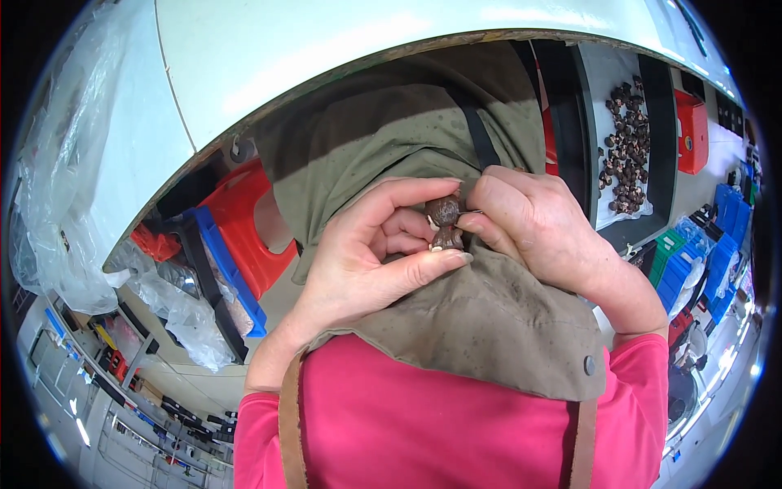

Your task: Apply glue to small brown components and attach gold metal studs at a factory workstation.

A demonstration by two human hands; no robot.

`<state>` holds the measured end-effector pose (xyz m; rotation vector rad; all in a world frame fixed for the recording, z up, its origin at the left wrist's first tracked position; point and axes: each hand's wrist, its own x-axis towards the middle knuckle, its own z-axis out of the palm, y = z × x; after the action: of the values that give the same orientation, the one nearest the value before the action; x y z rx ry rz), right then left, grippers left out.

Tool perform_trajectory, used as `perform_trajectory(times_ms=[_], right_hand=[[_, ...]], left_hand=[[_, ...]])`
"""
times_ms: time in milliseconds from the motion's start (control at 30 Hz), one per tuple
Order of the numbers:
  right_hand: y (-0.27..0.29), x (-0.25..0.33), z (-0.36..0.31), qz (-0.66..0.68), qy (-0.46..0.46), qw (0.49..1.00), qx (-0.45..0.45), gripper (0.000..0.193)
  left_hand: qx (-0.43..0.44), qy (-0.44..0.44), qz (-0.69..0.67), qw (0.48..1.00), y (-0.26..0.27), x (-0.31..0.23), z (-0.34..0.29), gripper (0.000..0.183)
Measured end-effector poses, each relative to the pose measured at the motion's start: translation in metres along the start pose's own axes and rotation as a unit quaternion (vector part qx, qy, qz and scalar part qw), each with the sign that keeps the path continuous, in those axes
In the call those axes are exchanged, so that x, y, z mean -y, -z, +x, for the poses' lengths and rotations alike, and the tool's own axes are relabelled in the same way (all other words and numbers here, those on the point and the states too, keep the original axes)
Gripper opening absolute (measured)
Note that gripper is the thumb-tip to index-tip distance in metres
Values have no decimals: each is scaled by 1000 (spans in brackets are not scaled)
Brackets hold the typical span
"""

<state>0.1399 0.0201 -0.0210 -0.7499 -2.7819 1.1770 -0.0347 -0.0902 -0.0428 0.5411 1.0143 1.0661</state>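
My left hand (371,248) holds a small dark brown, glossy piece (444,212) between thumb and fingers, over my lap. It has two rounded lumps, one above the other, with pale bits at its left side. My right hand (529,216) is closed, its thumb and curled fingers meeting right against the piece's right side. Whatever those fingers grip, if anything, is too small or hidden to name. An olive-brown apron (481,318) lies under both hands.
A white worktable (326,41) curves ahead of me. At the right, a dark tray (582,122) bears several small brown-and-pale pieces (627,147) on a white lining. Red stools (244,220) (691,134) stand on both sides. Clear plastic sheeting (65,163) hangs at the left, near a blue crate (232,281).
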Motion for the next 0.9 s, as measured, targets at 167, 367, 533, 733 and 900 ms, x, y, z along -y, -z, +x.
perform_trajectory(times_ms=[167,367,533,733,900], right_hand=[[-1,0,-4,41,-22,999,-11,20],[3,-1,-5,-7,-6,1000,4,22],[3,-1,-6,-6,12,1000,-14,22],[1,-2,-9,35,-16,999,-23,21],[2,-3,-10,33,-14,999,-10,21]], left_hand=[[3,8,-11,1000,-3,0,0,50],[-3,-4,19,1000,-6,-1,0,50],[-3,4,-8,1000,-7,-1,0,50],[-3,18,-18,1000,-9,-1,0,51],[-9,-6,18,1000,-11,-1,0,50]])
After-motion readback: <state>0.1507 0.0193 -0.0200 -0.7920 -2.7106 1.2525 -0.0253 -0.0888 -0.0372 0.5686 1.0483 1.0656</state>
